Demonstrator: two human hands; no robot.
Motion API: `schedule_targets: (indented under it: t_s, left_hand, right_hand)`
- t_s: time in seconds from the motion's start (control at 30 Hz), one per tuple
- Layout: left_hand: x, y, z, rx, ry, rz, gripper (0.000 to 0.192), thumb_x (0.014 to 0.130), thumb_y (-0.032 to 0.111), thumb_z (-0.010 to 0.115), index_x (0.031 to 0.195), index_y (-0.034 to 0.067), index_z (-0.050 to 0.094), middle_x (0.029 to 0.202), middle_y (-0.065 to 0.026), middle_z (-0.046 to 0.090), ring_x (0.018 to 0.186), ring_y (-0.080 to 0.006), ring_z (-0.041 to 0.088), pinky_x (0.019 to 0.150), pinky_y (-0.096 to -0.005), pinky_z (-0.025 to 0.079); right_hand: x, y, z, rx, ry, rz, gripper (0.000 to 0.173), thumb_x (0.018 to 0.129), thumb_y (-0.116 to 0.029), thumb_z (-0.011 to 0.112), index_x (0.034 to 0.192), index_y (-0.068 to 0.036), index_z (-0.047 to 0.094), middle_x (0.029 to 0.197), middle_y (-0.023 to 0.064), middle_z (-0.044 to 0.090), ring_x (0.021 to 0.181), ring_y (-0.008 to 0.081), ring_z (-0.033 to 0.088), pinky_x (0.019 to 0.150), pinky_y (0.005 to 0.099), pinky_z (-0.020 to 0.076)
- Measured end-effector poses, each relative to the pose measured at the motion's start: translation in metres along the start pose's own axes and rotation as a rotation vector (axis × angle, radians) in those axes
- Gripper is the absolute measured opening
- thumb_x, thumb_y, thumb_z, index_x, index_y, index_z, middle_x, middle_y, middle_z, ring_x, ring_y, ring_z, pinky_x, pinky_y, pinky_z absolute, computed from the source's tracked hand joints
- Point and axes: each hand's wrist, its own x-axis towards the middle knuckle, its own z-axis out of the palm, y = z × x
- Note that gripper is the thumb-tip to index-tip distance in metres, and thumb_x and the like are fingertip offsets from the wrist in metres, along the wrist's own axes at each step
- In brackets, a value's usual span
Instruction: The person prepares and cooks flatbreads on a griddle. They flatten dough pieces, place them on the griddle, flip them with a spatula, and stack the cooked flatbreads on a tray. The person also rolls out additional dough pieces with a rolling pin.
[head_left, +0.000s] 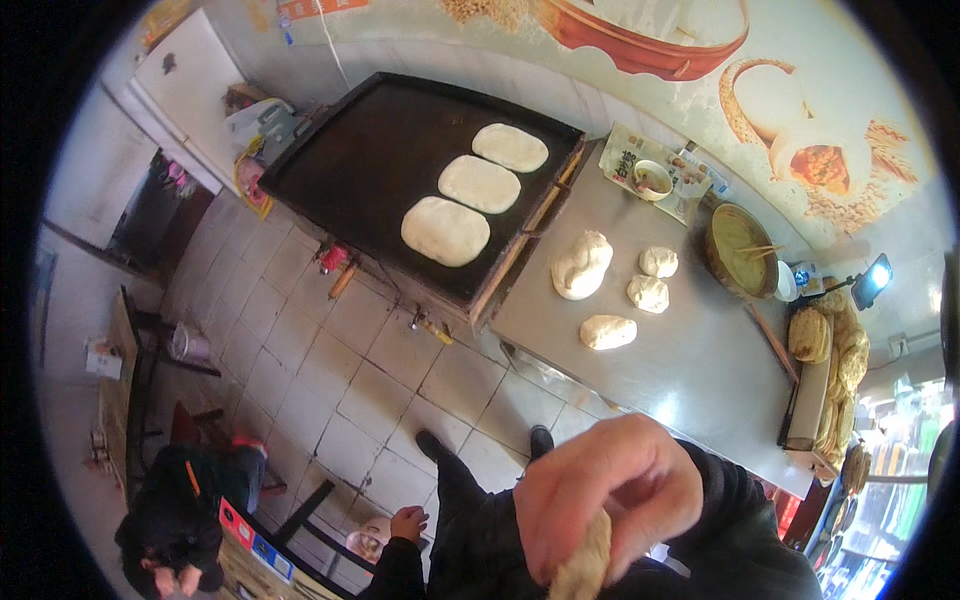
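Observation:
My right hand (611, 491), raised close to the camera, has its fingers closed around a piece of pale bread or dough (589, 559). Low at my side is my left hand (409, 523), with its fingers curled; whether it holds anything is not visible. On the steel table ahead lie a large twisted dough lump (582, 266), two small dough pieces (648, 294) almost touching, and an oval dough piece (607, 332) nearer the front edge. Three flattened oval doughs (445, 231) rest side by side on the black griddle (360, 165).
At the table's right stand a large bowl with chopsticks (739, 251), a rolling pin (772, 343) and a box of stacked breads (810, 390). A small bowl (652, 180) sits near the wall. Another person (180, 510) is at the lower left, beside a wooden table.

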Motion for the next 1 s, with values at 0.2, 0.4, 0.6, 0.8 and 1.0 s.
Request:
schedule_targets:
  t_s: [0.2,0.4,0.6,0.8,1.0]
  left_hand:
    - [0.117,0.007,-0.105,0.108,-0.352,-0.173,0.011,0.088,0.022,0.065,0.084,0.011,0.064,0.084,-0.0088,0.059,0.088,-0.0265,0.065,0.069,-0.0439,0.053]
    - [0.225,0.079,-0.192,1.008,-0.492,0.277,0.012,0.089,0.017,0.058,0.080,0.009,0.060,0.082,-0.0064,0.057,0.082,-0.0280,0.062,0.064,-0.0397,0.050]
    - [0.300,0.177,-0.192,-0.027,-0.362,-0.037,0.006,0.093,0.014,0.063,0.094,0.009,0.063,0.084,-0.0061,0.061,0.076,-0.0269,0.065,0.058,-0.0379,0.049]
    - [0.256,0.223,-0.122,-0.069,-0.195,0.010,0.017,0.092,0.010,0.060,0.108,0.008,0.064,0.091,-0.0071,0.064,0.089,-0.0258,0.069,0.068,-0.0374,0.054]
    - [0.205,0.240,-0.071,0.263,-0.324,0.194,0.028,0.092,0.014,0.071,0.115,-0.001,0.066,0.104,-0.0123,0.071,0.094,-0.0278,0.073,0.075,-0.0383,0.059]
  right_hand:
    - [0.080,0.043,0.009,-0.126,0.082,-0.093,0.029,0.085,-0.013,0.086,0.104,0.005,0.074,0.103,0.0193,0.073,0.092,0.0278,0.069,0.082,0.0376,0.0528]
    - [0.127,0.055,0.023,-0.177,0.238,-0.132,0.029,0.088,-0.016,0.084,0.105,0.005,0.074,0.103,0.0180,0.073,0.093,0.0267,0.069,0.082,0.0365,0.0527]
    - [0.157,0.032,0.015,-0.320,0.040,-0.329,0.028,0.094,-0.019,0.079,0.107,0.005,0.074,0.093,0.0149,0.073,0.084,0.0271,0.069,0.071,0.0369,0.0535]
    - [0.121,-0.013,-0.033,-0.478,0.043,-0.351,0.034,0.100,-0.029,0.069,0.098,0.005,0.069,0.093,0.0162,0.070,0.080,0.0306,0.068,0.069,0.0412,0.0541]
    - [0.036,-0.063,-0.253,-1.299,1.420,0.032,0.020,0.097,-0.009,0.063,0.113,0.000,0.072,0.092,0.0130,0.076,0.079,0.0186,0.073,0.073,0.0317,0.0577]
